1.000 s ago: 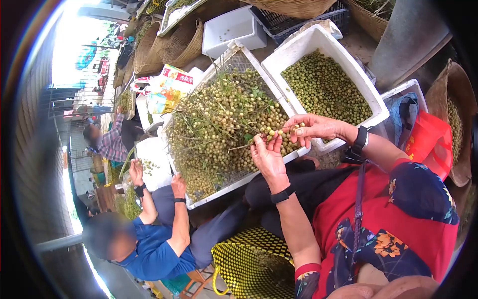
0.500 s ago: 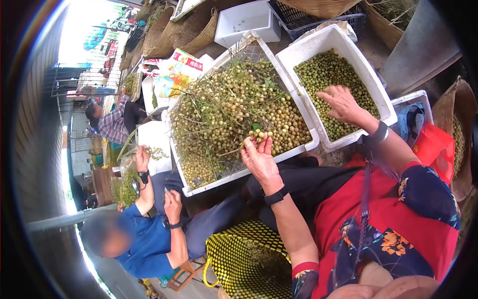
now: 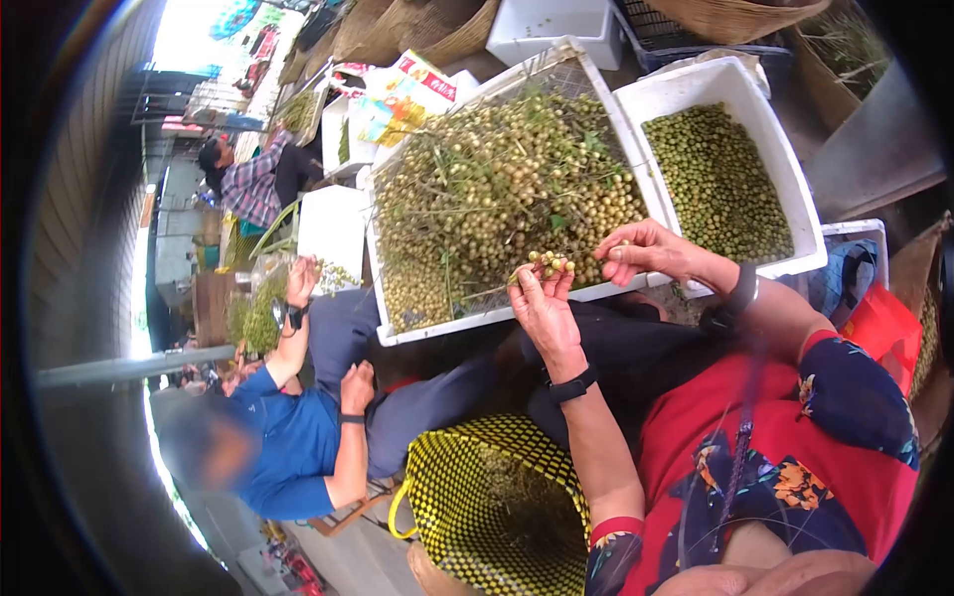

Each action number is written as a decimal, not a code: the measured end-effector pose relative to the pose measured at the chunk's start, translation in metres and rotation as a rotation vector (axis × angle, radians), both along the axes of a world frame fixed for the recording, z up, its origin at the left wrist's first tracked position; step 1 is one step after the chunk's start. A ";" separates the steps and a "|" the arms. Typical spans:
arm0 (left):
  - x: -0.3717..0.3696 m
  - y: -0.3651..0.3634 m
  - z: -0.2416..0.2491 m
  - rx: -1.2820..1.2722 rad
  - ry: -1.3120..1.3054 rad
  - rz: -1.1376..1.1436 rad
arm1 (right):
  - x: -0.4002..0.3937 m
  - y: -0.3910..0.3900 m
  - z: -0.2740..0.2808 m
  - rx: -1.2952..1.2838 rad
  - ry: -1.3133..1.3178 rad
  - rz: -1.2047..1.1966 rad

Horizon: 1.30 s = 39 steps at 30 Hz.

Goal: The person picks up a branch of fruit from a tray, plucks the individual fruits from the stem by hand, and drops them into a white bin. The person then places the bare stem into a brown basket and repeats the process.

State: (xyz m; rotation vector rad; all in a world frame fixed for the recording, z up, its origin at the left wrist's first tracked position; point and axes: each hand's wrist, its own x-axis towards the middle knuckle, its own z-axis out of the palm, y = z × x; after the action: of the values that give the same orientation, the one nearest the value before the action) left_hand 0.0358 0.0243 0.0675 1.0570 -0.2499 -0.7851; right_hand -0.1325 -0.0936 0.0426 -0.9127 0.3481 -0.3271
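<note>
My left hand (image 3: pixel 549 320) pinches a small bunch of round yellow-green fruit (image 3: pixel 556 264) over the near edge of a white-framed mesh tray (image 3: pixel 452 329). My right hand (image 3: pixel 651 252) is just to the right of the bunch, fingers curled together; what lies between its fingertips is too small to make out. Heaped in the tray are yellowish fruits (image 3: pixel 596 204) mixed with thin stems (image 3: pixel 447 189). Against the tray's right side stands a white foam box (image 3: pixel 807 214) holding loose green fruits (image 3: pixel 715 184).
A black-and-yellow woven basket (image 3: pixel 452 526) stands below my left arm. On the left a person in a blue shirt (image 3: pixel 298 437) sits by the tray, holding up fruit sprigs. Another person in a checked shirt (image 3: pixel 253 189) sits farther back. A red bag (image 3: pixel 884 338) is at the right.
My right hand has moved from above the green fruits in the foam box to beside the bunch, its spread fingers now curled. My left hand still holds the bunch. The view has shifted.
</note>
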 end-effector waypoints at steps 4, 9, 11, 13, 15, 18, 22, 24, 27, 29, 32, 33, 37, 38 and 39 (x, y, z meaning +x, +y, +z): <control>0.020 0.020 0.008 -0.010 -0.090 -0.023 | 0.015 -0.029 -0.025 -1.280 0.175 -0.261; 0.023 0.030 0.018 0.092 -0.204 -0.173 | 0.046 -0.054 -0.018 -0.788 0.136 0.046; 0.021 0.028 0.021 0.089 -0.177 -0.211 | 0.054 -0.037 0.015 -0.668 -0.040 0.101; 0.020 0.025 0.021 0.087 -0.137 -0.248 | 0.058 -0.020 0.042 -0.636 -0.224 0.178; 0.013 0.020 0.024 0.119 -0.122 -0.211 | 0.062 -0.008 0.053 -0.804 -0.248 0.189; 0.015 0.018 0.010 0.192 -0.167 -0.176 | 0.073 -0.003 0.030 -0.882 -0.216 0.060; 0.009 0.011 0.014 0.271 -0.177 -0.244 | 0.055 -0.004 0.028 -0.309 -0.069 0.088; 0.002 0.001 0.012 0.256 -0.193 -0.188 | 0.052 0.001 0.022 -0.196 -0.089 0.044; -0.004 -0.012 -0.012 0.261 -0.141 -0.135 | 0.055 0.013 0.007 0.424 -0.101 -0.065; -0.008 -0.020 -0.022 0.239 -0.096 -0.086 | 0.063 0.016 -0.027 0.528 -0.123 -0.166; -0.012 -0.029 -0.021 0.290 -0.084 -0.015 | 0.061 0.016 -0.040 0.611 -0.148 -0.272; -0.010 -0.028 -0.019 0.272 -0.097 -0.061 | 0.060 0.014 -0.040 0.602 -0.211 -0.229; -0.007 -0.024 -0.017 0.160 -0.126 -0.132 | 0.056 -0.002 -0.035 0.627 -0.325 -0.086; -0.008 -0.025 -0.015 0.162 -0.129 -0.136 | 0.056 -0.004 -0.035 0.667 -0.353 -0.041; -0.008 -0.027 -0.013 0.136 -0.134 -0.123 | 0.060 -0.005 -0.047 0.712 -0.412 -0.002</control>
State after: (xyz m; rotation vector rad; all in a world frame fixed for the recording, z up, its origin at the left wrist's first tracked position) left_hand 0.0274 -0.0029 0.0547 1.2340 -0.3830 -0.8518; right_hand -0.0722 -0.0989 -0.0041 -0.1353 0.0664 -0.3499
